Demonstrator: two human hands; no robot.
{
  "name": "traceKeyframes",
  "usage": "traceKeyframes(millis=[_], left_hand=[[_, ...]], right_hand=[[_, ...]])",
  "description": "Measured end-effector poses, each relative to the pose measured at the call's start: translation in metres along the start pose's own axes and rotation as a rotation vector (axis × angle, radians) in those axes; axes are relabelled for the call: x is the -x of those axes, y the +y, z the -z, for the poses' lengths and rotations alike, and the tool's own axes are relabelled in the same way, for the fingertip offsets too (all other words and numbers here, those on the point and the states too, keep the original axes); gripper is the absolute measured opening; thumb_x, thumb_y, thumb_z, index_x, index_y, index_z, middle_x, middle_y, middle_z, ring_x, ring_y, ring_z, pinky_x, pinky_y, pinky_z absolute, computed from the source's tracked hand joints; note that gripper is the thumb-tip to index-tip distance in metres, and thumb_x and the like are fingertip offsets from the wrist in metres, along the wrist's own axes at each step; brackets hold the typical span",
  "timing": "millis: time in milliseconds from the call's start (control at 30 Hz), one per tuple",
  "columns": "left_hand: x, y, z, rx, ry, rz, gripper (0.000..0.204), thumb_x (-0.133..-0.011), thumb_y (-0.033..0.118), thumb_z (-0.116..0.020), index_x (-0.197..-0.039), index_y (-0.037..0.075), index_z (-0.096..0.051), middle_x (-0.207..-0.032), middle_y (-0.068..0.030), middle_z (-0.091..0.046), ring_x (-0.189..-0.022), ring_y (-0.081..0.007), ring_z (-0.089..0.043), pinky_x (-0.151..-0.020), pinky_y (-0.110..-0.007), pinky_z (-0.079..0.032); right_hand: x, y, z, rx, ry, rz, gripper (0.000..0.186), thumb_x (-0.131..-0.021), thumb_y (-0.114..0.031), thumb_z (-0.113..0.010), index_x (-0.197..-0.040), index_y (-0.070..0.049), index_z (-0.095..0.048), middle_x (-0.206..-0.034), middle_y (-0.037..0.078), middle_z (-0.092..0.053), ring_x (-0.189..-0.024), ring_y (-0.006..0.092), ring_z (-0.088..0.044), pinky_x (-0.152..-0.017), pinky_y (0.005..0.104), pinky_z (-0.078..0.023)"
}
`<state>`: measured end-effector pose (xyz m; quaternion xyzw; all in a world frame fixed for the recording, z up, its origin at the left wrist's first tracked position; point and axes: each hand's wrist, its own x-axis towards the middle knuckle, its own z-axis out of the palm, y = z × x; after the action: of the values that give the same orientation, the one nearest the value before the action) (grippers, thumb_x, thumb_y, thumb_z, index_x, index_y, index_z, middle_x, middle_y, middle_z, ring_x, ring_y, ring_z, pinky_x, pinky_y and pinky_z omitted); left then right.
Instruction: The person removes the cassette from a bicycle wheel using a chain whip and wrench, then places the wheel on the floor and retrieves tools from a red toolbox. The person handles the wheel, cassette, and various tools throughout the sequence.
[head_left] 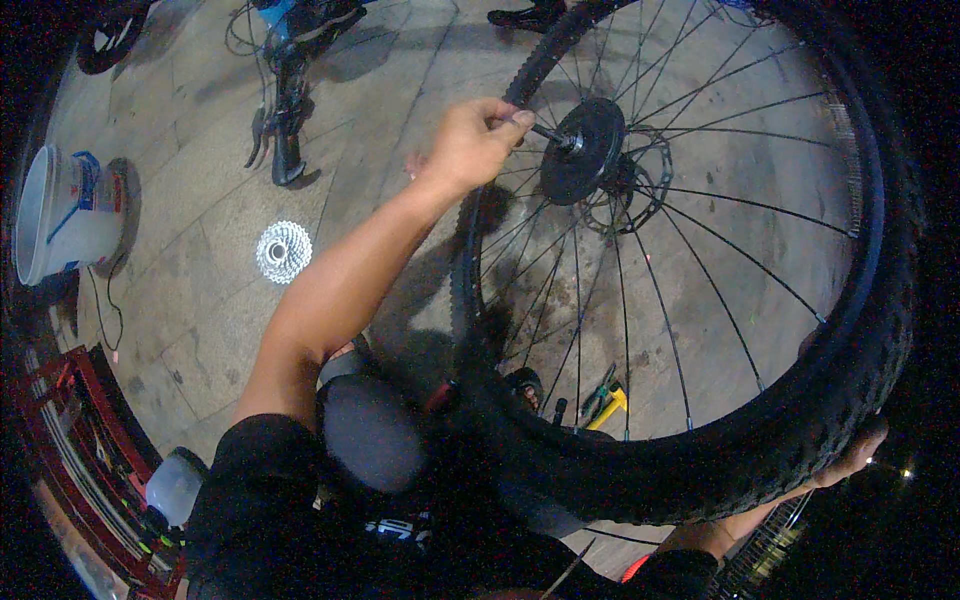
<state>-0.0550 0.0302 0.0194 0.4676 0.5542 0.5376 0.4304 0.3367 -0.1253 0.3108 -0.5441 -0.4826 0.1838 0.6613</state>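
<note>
A black-spoked bicycle wheel fills the right half of the head view, with a dark hub disc and a brake rotor at its centre. My left hand pinches a thin dark rod that reaches into the hub. My right hand grips the tyre's outer edge at the lower right, partly hidden behind it. A silver cassette lies on the floor left of my left forearm.
A white bucket and a red toolbox line the left side. Black bicycle parts lie at the top left. Yellow and green tools show through the spokes. A dark shoe is at the top edge.
</note>
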Motion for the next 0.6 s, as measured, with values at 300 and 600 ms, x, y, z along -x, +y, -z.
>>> traceKeyframes(millis=[300, 600], left_hand=[[-0.0024, 0.0024, -0.0013, 0.020, -0.028, 0.032, 0.033, -0.086, 0.031, -0.066, -0.091, -0.002, -0.067, -0.068, -0.0039, -0.061, -0.065, -0.0110, -0.053, -0.060, -0.029, -0.043], [-0.0023, 0.0074, 0.0036, -0.015, -0.031, 0.047, 0.024, -0.088, 0.025, -0.066, -0.086, 0.001, -0.065, -0.070, 0.0000, -0.059, -0.060, -0.0081, -0.049, -0.055, -0.025, -0.041]], right_hand=[[-0.0016, 0.0034, 0.0005, 0.006, -0.016, -0.007, 0.053, -0.095, -0.034, -0.042, -0.129, 0.006, -0.046, -0.127, 0.018, -0.052, -0.114, 0.0299, -0.052, -0.100, 0.0420, -0.039], [0.0055, 0.0089, -0.0040, 0.024, -0.020, -0.007, 0.053, -0.094, -0.034, -0.043, -0.129, 0.006, -0.046, -0.126, 0.018, -0.053, -0.112, 0.0302, -0.054, -0.098, 0.0419, -0.041]])
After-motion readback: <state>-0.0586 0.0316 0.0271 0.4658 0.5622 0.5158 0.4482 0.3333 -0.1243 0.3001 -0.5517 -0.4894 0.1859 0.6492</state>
